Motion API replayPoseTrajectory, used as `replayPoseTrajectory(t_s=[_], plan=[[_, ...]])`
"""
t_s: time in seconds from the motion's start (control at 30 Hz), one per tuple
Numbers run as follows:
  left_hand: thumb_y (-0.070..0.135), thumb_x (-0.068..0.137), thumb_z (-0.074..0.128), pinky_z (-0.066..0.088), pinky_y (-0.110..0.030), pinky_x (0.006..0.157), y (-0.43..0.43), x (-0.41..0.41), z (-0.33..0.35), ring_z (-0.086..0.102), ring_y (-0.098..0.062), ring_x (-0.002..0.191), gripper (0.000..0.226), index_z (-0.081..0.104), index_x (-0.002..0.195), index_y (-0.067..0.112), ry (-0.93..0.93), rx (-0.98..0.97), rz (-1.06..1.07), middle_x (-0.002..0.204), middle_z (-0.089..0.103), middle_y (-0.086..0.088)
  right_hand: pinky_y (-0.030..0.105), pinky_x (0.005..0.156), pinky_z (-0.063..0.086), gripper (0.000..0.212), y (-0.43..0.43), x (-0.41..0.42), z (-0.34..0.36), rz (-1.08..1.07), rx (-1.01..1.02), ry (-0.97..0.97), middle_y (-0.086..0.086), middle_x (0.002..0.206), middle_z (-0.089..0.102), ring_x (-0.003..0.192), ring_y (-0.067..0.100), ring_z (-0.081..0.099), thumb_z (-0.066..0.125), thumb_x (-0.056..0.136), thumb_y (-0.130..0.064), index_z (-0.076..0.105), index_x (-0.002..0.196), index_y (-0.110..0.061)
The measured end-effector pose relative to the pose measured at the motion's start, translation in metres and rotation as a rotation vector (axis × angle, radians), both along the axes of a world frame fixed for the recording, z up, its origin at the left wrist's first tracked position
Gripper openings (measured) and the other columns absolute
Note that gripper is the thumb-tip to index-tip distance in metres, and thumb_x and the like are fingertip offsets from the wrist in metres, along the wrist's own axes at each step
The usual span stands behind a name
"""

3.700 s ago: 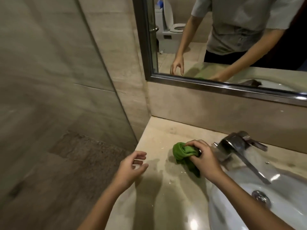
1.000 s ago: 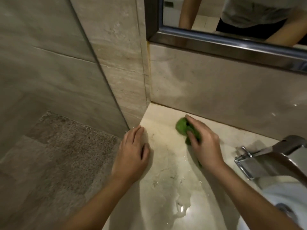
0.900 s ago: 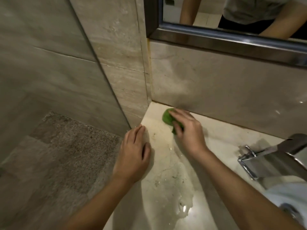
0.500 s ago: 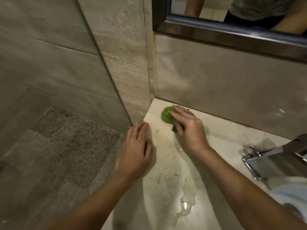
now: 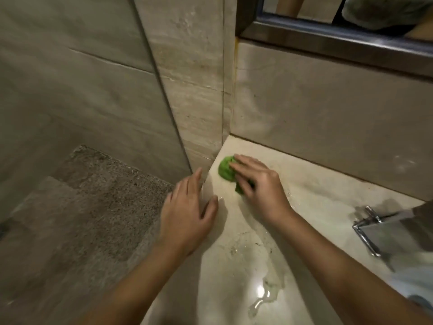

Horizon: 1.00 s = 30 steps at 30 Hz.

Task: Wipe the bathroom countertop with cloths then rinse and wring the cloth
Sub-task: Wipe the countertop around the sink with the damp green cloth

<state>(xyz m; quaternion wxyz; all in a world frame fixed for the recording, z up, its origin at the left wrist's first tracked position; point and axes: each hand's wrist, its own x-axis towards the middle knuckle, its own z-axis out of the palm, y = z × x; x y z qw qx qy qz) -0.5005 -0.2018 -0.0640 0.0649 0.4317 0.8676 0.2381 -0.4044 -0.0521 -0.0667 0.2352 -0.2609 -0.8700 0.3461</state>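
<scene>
On the near part of the countertop (image 5: 316, 207) lies a small puddle of water (image 5: 262, 299), and beyond it the left hand (image 5: 187, 216) rests flat on the left edge, fingers straight and a little spread. Farther, in the far left corner near the wall, the right hand (image 5: 262, 186) presses the green cloth (image 5: 226, 170) down with nearly straight fingers, while what seems to be a chrome faucet (image 5: 393, 228) shows blurred at the right.

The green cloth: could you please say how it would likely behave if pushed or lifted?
Bunched into a wad beneath the right hand, the green cloth probably flops and unfolds when lifted. The countertop looks wet and glossy, so it likely slides easily and may feel heavy with water.
</scene>
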Motion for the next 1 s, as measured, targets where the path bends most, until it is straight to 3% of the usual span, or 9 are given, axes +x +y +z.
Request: replayPoseTrajectory(t_s=[0.13, 0.27, 0.43, 0.53, 0.6, 0.67, 0.73, 0.83, 1.0], plan=[[0.07, 0.082, 0.014, 0.03, -0.034, 0.104, -0.023, -0.003, -0.002, 0.035, -0.014, 0.128, 0.079, 0.018, 0.147, 0.027, -0.148, -0.136, -0.106, 0.144, 0.033, 0.005, 0.025, 0.106, 0.034, 0.035, -0.008, 0.042, 0.004, 0.079, 0.039, -0.021, 0.004, 0.124, 0.06, 0.117, 0.016, 0.054, 0.068, 0.081, 0.0, 0.066, 0.114, -0.011], [0.067, 0.084, 0.018, 0.036, -0.035, 0.099, -0.02, -0.005, -0.009, 0.04, -0.014, 0.121, 0.076, 0.025, 0.146, 0.023, -0.093, -0.11, -0.109, 0.135, 0.041, 0.002, 0.006, 0.102, 0.025, 0.032, 0.017, -0.017, 0.002, -0.11, 0.025, -0.021, 0.01, 0.122, 0.062, 0.114, 0.022, 0.056, 0.066, 0.081, 0.002, 0.067, 0.112, -0.007], [0.071, 0.083, 0.018, 0.036, -0.036, 0.103, -0.023, -0.004, -0.005, 0.039, -0.014, 0.125, 0.079, 0.022, 0.146, 0.024, -0.103, -0.123, -0.1, 0.138, 0.04, 0.003, 0.026, 0.106, 0.034, 0.031, -0.03, -0.007, 0.001, 0.136, 0.014, -0.044, 0.007, 0.126, 0.06, 0.119, 0.02, 0.053, 0.064, 0.085, -0.005, 0.066, 0.115, -0.011], [0.073, 0.08, 0.022, 0.034, -0.032, 0.1, -0.022, -0.005, -0.001, 0.04, -0.011, 0.122, 0.081, 0.022, 0.146, 0.025, -0.105, -0.112, -0.105, 0.135, 0.042, 0.005, 0.021, 0.107, 0.032, 0.036, -0.02, 0.042, 0.007, 0.071, 0.04, -0.041, 0.004, 0.127, 0.059, 0.12, 0.016, 0.052, 0.067, 0.083, -0.001, 0.065, 0.117, -0.011], [0.073, 0.08, 0.026, 0.036, -0.032, 0.099, -0.021, -0.004, -0.002, 0.041, -0.011, 0.12, 0.08, 0.025, 0.145, 0.025, -0.099, -0.088, -0.102, 0.132, 0.044, 0.006, 0.016, 0.105, 0.03, 0.035, 0.005, 0.032, 0.006, -0.102, 0.044, -0.031, 0.008, 0.124, 0.06, 0.117, 0.02, 0.054, 0.067, 0.081, 0.003, 0.065, 0.114, -0.008], [0.073, 0.08, 0.028, 0.037, -0.033, 0.099, -0.021, -0.005, -0.005, 0.041, -0.012, 0.119, 0.081, 0.026, 0.144, 0.024, -0.093, -0.09, -0.103, 0.131, 0.044, 0.005, 0.02, 0.104, 0.032, 0.032, 0.014, 0.001, 0.001, -0.191, 0.035, -0.013, 0.01, 0.123, 0.061, 0.115, 0.023, 0.056, 0.065, 0.082, 0.003, 0.066, 0.112, -0.006], [0.073, 0.08, 0.03, 0.037, -0.035, 0.1, -0.021, -0.006, -0.006, 0.042, -0.014, 0.119, 0.083, 0.027, 0.144, 0.021, -0.099, -0.086, -0.109, 0.131, 0.044, 0.003, 0.025, 0.106, 0.032, 0.032, -0.004, -0.015, 0.001, -0.09, 0.039, -0.014, 0.009, 0.125, 0.06, 0.117, 0.021, 0.054, 0.065, 0.083, 0.0, 0.066, 0.114, -0.007], [0.073, 0.079, 0.031, 0.037, -0.035, 0.1, -0.022, -0.005, -0.004, 0.043, -0.017, 0.119, 0.085, 0.028, 0.144, 0.018, -0.085, -0.091, -0.129, 0.131, 0.046, 0.001, 0.021, 0.108, 0.029, 0.036, -0.037, 0.026, 0.002, 0.081, 0.04, -0.053, 0.001, 0.129, 0.056, 0.123, 0.013, 0.047, 0.065, 0.085, -0.003, 0.063, 0.119, -0.013], [0.075, 0.076, 0.029, 0.033, -0.032, 0.1, -0.021, -0.005, -0.002, 0.04, -0.017, 0.121, 0.089, 0.028, 0.144, 0.018, -0.086, -0.086, -0.112, 0.133, 0.045, 0.001, 0.017, 0.104, 0.031, 0.034, 0.008, 0.05, 0.003, -0.147, 0.144, -0.058, 0.01, 0.123, 0.059, 0.114, 0.025, 0.056, 0.066, 0.081, 0.004, 0.065, 0.114, -0.004]])
